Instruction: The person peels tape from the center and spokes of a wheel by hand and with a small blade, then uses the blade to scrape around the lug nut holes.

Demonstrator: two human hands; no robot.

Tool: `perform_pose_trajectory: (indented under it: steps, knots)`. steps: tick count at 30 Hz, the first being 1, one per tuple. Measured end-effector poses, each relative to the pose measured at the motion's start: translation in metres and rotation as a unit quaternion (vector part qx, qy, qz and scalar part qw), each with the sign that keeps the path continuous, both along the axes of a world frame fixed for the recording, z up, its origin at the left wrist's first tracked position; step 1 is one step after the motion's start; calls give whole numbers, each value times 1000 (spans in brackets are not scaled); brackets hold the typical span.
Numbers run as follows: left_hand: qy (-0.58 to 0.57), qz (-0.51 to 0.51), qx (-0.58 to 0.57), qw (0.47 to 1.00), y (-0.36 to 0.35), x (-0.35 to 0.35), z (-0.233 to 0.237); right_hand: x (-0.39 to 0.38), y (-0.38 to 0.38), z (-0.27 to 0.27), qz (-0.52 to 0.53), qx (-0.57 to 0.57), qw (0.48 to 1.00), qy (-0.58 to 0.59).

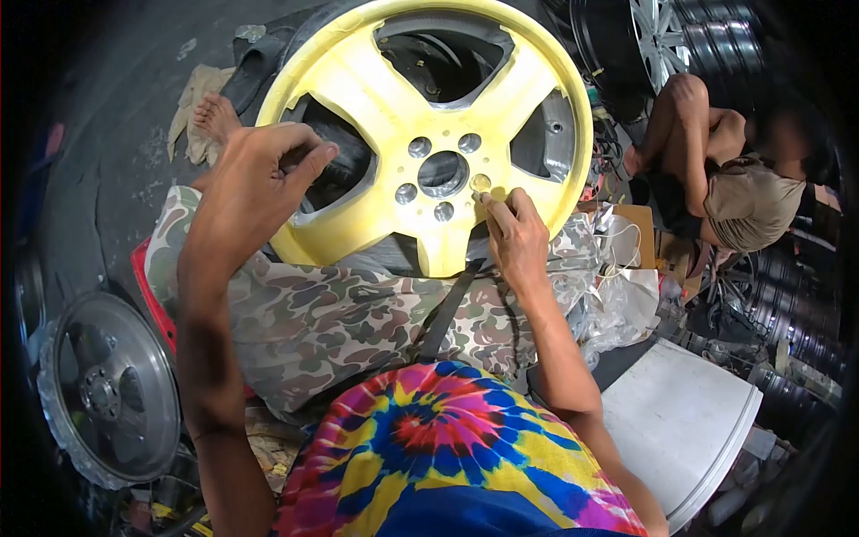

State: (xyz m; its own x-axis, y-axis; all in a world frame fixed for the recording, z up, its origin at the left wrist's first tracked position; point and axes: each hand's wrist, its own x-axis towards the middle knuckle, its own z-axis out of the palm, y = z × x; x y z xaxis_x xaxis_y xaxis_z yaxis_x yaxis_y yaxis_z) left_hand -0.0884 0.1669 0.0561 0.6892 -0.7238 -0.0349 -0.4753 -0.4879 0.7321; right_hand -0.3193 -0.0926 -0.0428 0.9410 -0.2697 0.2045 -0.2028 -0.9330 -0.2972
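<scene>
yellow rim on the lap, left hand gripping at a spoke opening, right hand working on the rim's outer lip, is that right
Not quite: the head view shows the right hand at a lug hole beside the hub, not on the outer lip. The yellow rim and the left hand gripping at a spoke opening are right.

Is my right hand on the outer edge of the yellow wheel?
No, the right hand has its fingers at a lug hole beside the hub.

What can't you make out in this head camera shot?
Head view:
- What the right hand pinches at a lug hole of the yellow rim: too small, and the fingers cover it.
- What lies behind the rim: dark, blocked by its spokes.
- Grey wheel, left edge: lost in the dark lens border.
</scene>
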Motion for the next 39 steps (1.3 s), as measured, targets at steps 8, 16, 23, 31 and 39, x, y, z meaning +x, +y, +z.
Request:
perform_pose_trajectory:
  steps: [8, 16, 23, 31, 39]
  knots:
    - [-7, -16, -16, 1000, 4, 2, -5, 2, -14, 1, 43, -20, 999, 13]
    - [1, -13, 3, 1000, 5, 1, -7, 6, -28, 6, 101, -65, 992, 32]
    - [2, -25, -3, 1000, 0, -10, -16, 1, -41, 16, 132, -39, 988, 66]
    - [56, -160, -21, 985, -85, -83, -92, 0, -36, 14, 108, 49, 992, 47]
    - [30, -179, 83, 980, -149, -86, -120, -5, -27, 16, 29, 104, 994, 15]
